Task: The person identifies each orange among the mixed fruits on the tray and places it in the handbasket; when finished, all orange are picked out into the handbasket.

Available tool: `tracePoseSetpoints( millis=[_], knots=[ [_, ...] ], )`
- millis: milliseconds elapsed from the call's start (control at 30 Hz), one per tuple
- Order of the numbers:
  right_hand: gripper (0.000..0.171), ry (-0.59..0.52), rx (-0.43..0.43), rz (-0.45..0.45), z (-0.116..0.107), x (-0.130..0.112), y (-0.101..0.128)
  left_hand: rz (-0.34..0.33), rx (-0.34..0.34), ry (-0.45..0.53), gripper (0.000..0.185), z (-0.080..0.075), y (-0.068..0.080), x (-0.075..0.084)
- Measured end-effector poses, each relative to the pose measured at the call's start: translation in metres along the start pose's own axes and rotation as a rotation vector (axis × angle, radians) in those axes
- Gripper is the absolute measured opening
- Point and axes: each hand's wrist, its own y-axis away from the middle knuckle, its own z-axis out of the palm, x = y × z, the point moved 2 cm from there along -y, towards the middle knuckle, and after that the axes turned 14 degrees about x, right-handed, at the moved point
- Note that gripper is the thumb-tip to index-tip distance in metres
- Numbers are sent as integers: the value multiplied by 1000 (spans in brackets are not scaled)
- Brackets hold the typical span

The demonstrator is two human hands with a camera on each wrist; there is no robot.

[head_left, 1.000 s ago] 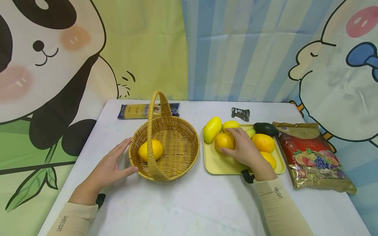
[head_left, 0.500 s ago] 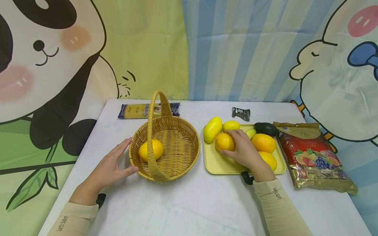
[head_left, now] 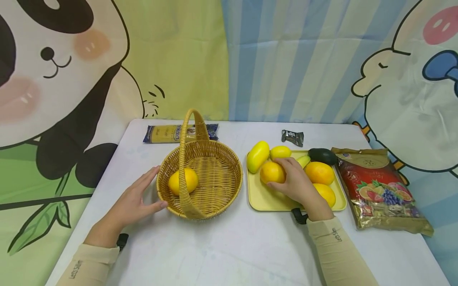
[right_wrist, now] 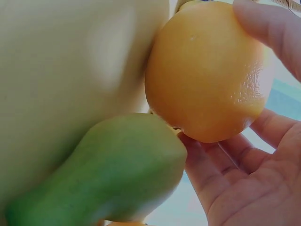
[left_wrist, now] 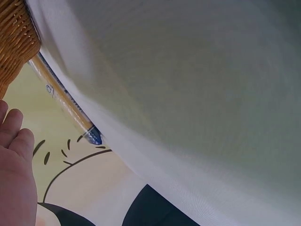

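My right hand holds an orange on the yellow tray, thumb on one side and fingers on the other. In the right wrist view the orange sits between thumb and fingers, beside a green, long-necked fruit. Straight fingers of my left hand lie against the left side of the wicker basket; exact contact is unclear. A yellow-orange fruit lies inside the basket, partly behind its handle. In the left wrist view only part of the left hand shows, below the basket.
On the tray's far edge lie a yellow mango and a lemon. A dark green fruit and orange-yellow fruits sit at its right. Around stand a candy bag, a small black packet and a pasta packet.
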Motion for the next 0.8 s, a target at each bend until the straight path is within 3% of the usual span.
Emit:
tracePoseSetpoints(
  millis=[800],
  knots=[
    [82, -23, 24, 14, -26, -8, -5, -9, -8, 2, 115, -2, 0, 1]
  ],
)
